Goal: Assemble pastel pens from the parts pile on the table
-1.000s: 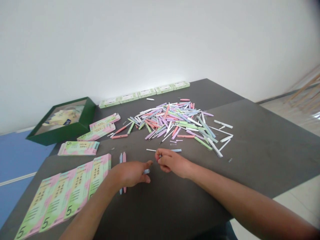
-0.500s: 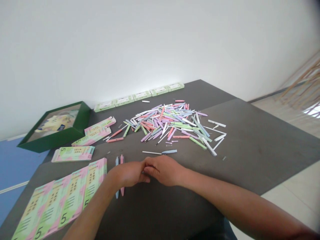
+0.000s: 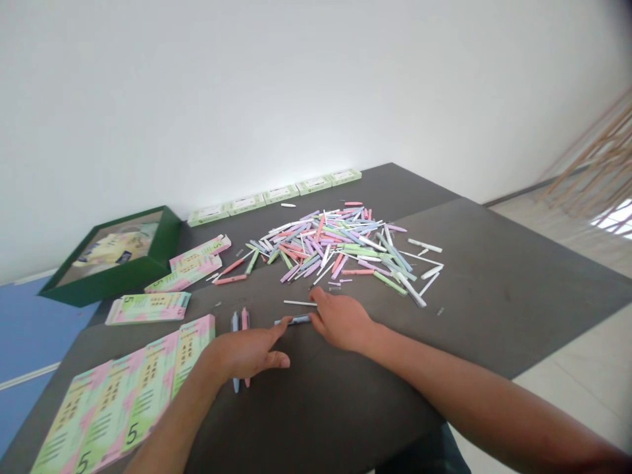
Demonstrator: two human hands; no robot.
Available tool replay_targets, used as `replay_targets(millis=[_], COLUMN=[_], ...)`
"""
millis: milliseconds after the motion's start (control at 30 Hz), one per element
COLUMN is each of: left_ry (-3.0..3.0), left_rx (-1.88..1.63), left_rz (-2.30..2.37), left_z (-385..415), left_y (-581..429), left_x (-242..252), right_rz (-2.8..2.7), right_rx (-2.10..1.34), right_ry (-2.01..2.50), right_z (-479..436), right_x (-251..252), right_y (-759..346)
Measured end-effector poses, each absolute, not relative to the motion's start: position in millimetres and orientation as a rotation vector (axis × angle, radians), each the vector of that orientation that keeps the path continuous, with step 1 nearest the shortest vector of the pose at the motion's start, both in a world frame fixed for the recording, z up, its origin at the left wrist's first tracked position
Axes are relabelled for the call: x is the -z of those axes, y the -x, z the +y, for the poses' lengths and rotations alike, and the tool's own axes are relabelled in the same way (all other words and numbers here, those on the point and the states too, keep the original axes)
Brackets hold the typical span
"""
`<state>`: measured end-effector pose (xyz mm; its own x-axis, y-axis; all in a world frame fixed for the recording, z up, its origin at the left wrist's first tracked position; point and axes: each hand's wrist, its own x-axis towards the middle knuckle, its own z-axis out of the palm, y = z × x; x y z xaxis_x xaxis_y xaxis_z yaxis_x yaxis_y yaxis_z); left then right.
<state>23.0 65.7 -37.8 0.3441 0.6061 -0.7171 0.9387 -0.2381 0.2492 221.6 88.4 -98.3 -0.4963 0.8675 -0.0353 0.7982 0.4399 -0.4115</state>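
My left hand [image 3: 251, 350] is open, its index finger stretched onto the left end of a blue-grey pen barrel [image 3: 299, 320] lying on the table. At the barrel's other end is my right hand [image 3: 345, 320], palm down, thumb and index finger apart. Its index fingertip is by the right end of a thin white refill [image 3: 299, 303]; whatever lies under the palm is hidden. Partly behind my left hand, a blue pen [image 3: 236, 322] and a pink pen [image 3: 245, 320] lie side by side.
Beyond my hands spreads a heap of pastel pen parts [image 3: 336, 243]. Pink-green boxes [image 3: 153, 375] lie at the left, with a flat carton [image 3: 148, 308] behind them. A green box [image 3: 162, 250] holds wrappers. White-green boxes [image 3: 281, 193] line the wall.
My hands were together and have moved apart. The blue-grey barrel now lies between them. My right hand has moved forward over the spot where a blue pen part lay beside the refill.
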Motion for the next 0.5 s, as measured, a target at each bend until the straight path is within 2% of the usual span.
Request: replay_targets(millis=[100,300,500], left_ry=[-1.889,-2.024,-2.049], left_rx=[0.706,0.711,0.675], left_rz=[1.322,1.33,1.362], left_z=[65.8,69.4,75.1], left_y=[-26.3,-32.3,-32.5], left_x=[34.6,24.8,20.4], right_rz=[-2.269,-1.64,-1.651], right_rx=[-0.854,-1.755,-1.806], right_ry=[1.343,0.919,0.813], right_z=[99.2,111.4,100.5], right_x=[100.9,109.5,107.2], right_y=[-223.0,-211.7,-207.4])
